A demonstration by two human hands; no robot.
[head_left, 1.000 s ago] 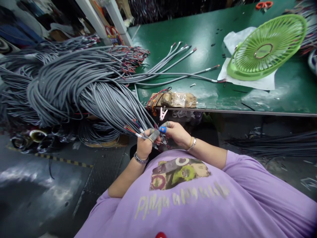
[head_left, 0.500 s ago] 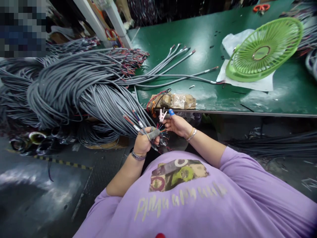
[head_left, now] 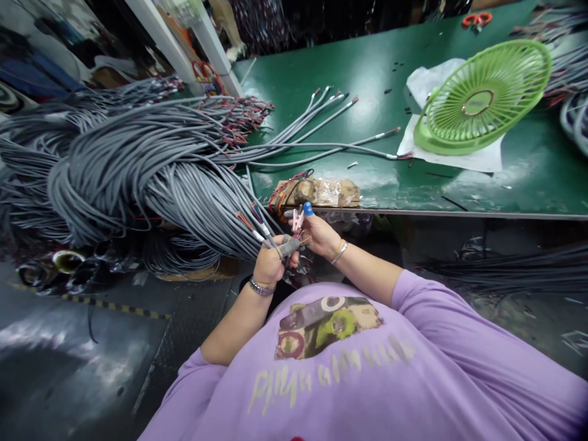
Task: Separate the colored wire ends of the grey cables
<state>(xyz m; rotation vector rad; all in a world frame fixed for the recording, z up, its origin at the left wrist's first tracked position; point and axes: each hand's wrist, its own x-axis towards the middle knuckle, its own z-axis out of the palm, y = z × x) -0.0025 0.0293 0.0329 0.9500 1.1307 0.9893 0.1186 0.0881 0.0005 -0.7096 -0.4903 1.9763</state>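
Observation:
My left hand is closed around the ends of several grey cables, with a grey wrapped bundle showing at its fingers. Two stripped cable ends with coloured wires stick up past that hand on the left. Thin coloured wires come out of the bundle towards my right hand. That hand is closed beside a pale pink clip, its thumb raised and wearing a blue tip cover. What lies between its fingers is partly hidden, and I cannot tell whether it grips the clip.
A wooden block with clear tape and red and black leads lies at the bench edge. Large grey cable bundles cover the left side. On the green bench are a green fan, white paper and orange-handled scissors.
My right hand has moved left, up to the pink clip and the wire ends. My left hand has shifted slightly right, still holding the cables. The view has moved slightly.

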